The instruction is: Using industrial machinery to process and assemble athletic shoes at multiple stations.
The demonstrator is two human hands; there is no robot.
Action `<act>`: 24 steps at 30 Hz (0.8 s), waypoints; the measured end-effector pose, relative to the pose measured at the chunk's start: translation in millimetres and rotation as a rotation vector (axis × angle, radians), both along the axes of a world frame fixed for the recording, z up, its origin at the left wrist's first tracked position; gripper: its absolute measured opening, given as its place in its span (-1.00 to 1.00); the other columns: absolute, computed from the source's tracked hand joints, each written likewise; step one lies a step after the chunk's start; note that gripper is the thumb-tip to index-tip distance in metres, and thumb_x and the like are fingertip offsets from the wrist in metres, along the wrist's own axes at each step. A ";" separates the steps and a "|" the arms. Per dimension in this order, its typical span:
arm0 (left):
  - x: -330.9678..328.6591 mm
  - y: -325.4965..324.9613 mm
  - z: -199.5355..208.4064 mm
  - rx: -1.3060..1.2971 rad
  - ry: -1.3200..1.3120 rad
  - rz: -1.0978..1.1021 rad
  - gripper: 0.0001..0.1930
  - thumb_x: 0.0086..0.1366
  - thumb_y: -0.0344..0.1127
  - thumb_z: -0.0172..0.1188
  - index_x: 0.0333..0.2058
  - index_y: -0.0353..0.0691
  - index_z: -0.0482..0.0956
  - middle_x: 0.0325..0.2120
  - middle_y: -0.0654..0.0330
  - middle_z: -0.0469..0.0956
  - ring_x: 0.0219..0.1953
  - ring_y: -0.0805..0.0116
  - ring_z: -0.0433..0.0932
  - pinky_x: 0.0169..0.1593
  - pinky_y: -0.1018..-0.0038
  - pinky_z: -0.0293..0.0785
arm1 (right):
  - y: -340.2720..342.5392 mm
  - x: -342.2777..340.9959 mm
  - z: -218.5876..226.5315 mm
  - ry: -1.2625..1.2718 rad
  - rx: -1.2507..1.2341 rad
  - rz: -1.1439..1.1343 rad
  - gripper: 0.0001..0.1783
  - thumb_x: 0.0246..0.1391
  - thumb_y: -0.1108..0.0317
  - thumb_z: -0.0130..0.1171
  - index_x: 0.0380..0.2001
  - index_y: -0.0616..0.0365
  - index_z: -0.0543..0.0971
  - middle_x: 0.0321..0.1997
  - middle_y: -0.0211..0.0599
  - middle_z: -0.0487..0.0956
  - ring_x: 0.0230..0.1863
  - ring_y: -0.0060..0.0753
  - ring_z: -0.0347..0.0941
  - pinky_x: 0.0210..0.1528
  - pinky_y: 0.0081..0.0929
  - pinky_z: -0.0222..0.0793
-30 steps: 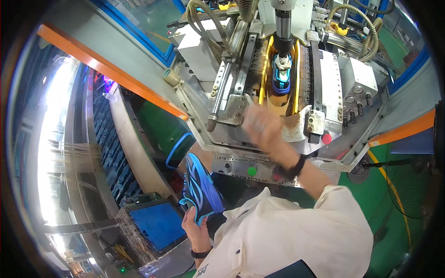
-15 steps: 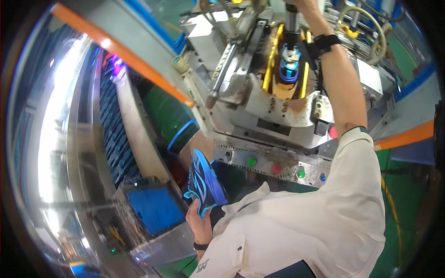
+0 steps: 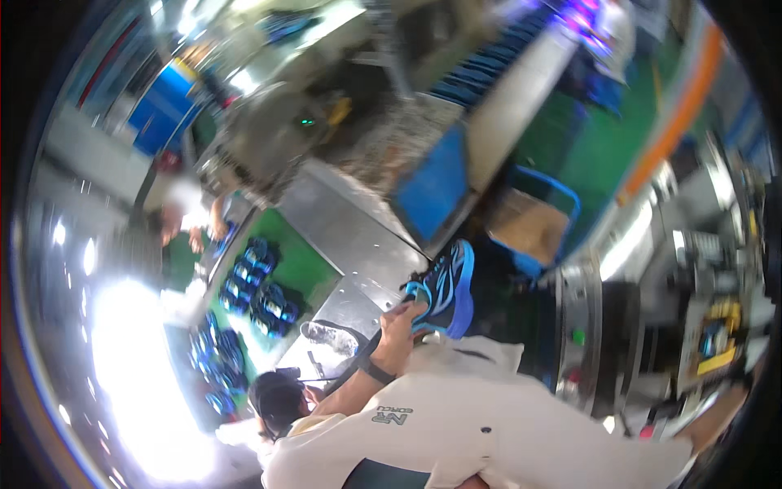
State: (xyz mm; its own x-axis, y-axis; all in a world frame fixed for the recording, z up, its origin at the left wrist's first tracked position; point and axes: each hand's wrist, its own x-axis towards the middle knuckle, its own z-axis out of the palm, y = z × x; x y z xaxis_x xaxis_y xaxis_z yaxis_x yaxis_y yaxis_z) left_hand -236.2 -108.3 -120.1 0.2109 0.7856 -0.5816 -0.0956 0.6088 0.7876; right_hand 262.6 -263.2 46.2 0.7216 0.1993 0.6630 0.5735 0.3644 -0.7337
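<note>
Running shoe (image 3: 453, 285), black w/ blue trim, was held up near the metal surface (image 3: 362, 232), toe pointing away from the person. The left hand (image 3: 399, 328) was closed on its collar (image 3: 418, 291); the right hand was out of sight, so its state couldn't be told. Prob. light: soft upper, firmer sole (image 3: 463, 306), not esp. fragile or slippery. Heel or midsole seemed the best hold.

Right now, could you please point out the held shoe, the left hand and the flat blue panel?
Shoe (image 3: 445, 288), head view: side of its upper.
Left hand (image 3: 397, 326), head view: middle of the hand.
Blue panel (image 3: 432, 194), head view: middle of its flat face.
</note>
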 end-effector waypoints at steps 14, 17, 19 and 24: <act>-270.8 175.3 -167.9 0.052 0.423 0.848 -0.68 -0.10 -0.33 0.39 -0.38 -0.37 0.53 -0.51 0.13 0.53 -0.46 0.32 0.52 -0.47 0.42 0.49 | 115.7 22.9 59.9 -0.061 -0.326 0.125 -0.45 0.17 0.27 0.20 0.15 0.29 0.34 0.08 -0.16 0.50 0.15 -0.36 0.40 0.16 -0.47 0.30; -316.5 221.6 -207.6 0.234 0.883 0.722 -0.60 -0.13 -0.17 0.32 -0.36 -0.36 0.52 -0.51 0.06 0.56 -0.43 0.16 0.54 -0.27 0.30 0.46 | 321.1 -107.7 129.0 -0.395 -0.653 0.148 -0.51 0.29 0.18 0.07 0.17 0.24 0.40 0.13 -0.29 0.48 0.11 -0.44 0.42 0.16 -0.51 0.29; -337.2 224.3 -229.9 0.223 1.097 0.750 -0.63 -0.03 -0.20 0.29 -0.30 -0.31 0.47 -0.40 -0.08 0.58 -0.32 -0.13 0.56 -0.18 0.12 0.47 | 456.6 -181.9 143.9 -0.569 -0.674 0.295 -0.47 0.26 0.17 0.11 0.20 0.22 0.38 0.12 -0.29 0.50 0.10 -0.46 0.43 0.12 -0.52 0.32; -343.1 251.8 -243.7 0.034 1.165 0.575 -0.56 0.10 -0.18 0.31 -0.22 -0.26 0.28 -0.36 -0.13 0.57 -0.28 -0.21 0.57 -0.22 0.03 0.49 | 704.9 -358.9 169.1 -0.813 -0.863 0.657 -0.26 0.15 -0.04 0.19 0.30 0.07 0.27 0.15 -0.24 0.50 0.10 -0.49 0.39 0.01 -0.59 0.26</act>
State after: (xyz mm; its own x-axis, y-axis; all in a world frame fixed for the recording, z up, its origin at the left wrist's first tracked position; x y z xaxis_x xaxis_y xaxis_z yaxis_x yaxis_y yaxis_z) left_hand -579.3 143.5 -363.9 -0.7721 0.6119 -0.1713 0.4122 0.6875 0.5979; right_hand -96.3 441.6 215.3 -0.1999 0.9180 0.3425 0.8499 0.3364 -0.4056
